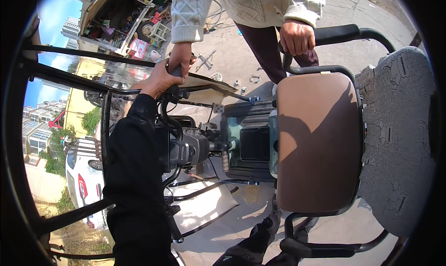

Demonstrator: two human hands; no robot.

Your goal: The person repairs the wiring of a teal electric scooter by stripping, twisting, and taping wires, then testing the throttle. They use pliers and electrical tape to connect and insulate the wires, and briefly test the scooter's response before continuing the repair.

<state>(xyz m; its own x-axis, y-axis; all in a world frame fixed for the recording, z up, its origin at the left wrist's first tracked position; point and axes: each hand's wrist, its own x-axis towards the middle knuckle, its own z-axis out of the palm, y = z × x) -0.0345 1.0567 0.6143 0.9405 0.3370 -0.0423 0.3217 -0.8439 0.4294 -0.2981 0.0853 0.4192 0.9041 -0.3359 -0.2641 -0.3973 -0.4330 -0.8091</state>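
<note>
My left hand (159,80), in a black sleeve, reaches up over the black handlebar (174,126) of a small vehicle. Its fingers close round a dark grip (176,72) at the bar's upper end, partly hidden by a co-worker's hand (179,59), which touches the same spot. The co-worker's other hand (298,36) rests near a padded black armrest (337,33) above the brown seat (316,140). Below the bar are the grey steering column housing (189,146) and a dark footwell (251,143). My right hand is not in view.
A co-worker in a cream sweater (251,3) stands opposite. A black canopy frame (69,80) runs along the left, a grey patterned backrest (395,140) along the right. Tools (206,61) and parts lie on the pavement. A cluttered shed (125,19) and white car (83,173) stand beyond.
</note>
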